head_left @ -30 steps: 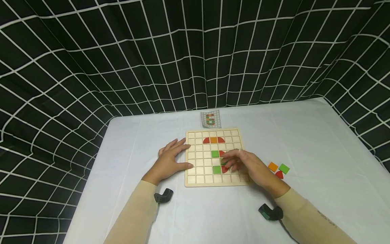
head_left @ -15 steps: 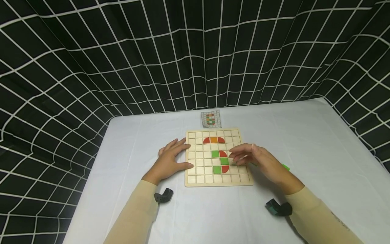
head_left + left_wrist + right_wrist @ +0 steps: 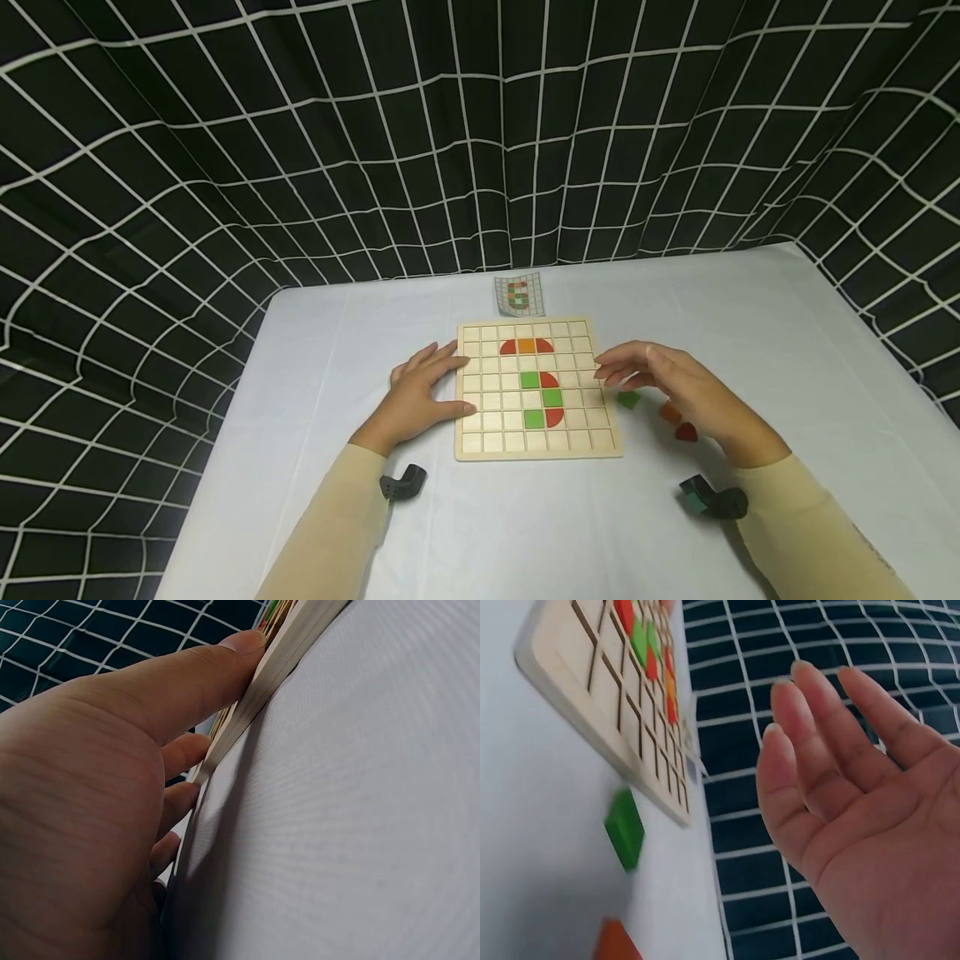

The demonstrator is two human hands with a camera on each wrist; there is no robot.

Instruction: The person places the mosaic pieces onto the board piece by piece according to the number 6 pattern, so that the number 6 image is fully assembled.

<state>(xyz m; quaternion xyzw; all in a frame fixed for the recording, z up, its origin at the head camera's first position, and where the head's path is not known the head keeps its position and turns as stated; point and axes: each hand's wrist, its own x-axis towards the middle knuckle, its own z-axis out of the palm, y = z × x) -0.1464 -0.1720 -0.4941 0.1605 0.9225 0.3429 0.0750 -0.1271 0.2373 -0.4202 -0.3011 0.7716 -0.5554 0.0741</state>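
Note:
A light wooden grid board [image 3: 491,446] lies flat on the white table. Flat red, orange and green tiles sit in some of its squares, among them an orange square [image 3: 527,345], a green square [image 3: 552,397] and a red quarter-round [image 3: 554,417]. My left hand [image 3: 420,396] rests along the board's left edge, fingers spread. Its thumb tip [image 3: 244,643] touches the rim in the left wrist view. My right hand [image 3: 675,392] hovers beyond the right edge, fingers loosely bent and nothing in them. Below it lies a loose green tile [image 3: 625,829].
Near the right hand lie a loose orange tile [image 3: 670,412] and a red quarter-round tile [image 3: 686,432]. Behind the board lies a small curled card [image 3: 517,294] printed with a coloured grid pattern. A dark curtain [image 3: 480,125] with white grid lines surrounds the table.
My right hand has moved right, off the board, uncovering the tiles in its middle. The loose green tile beside the board has come into view. The left hand stays put.

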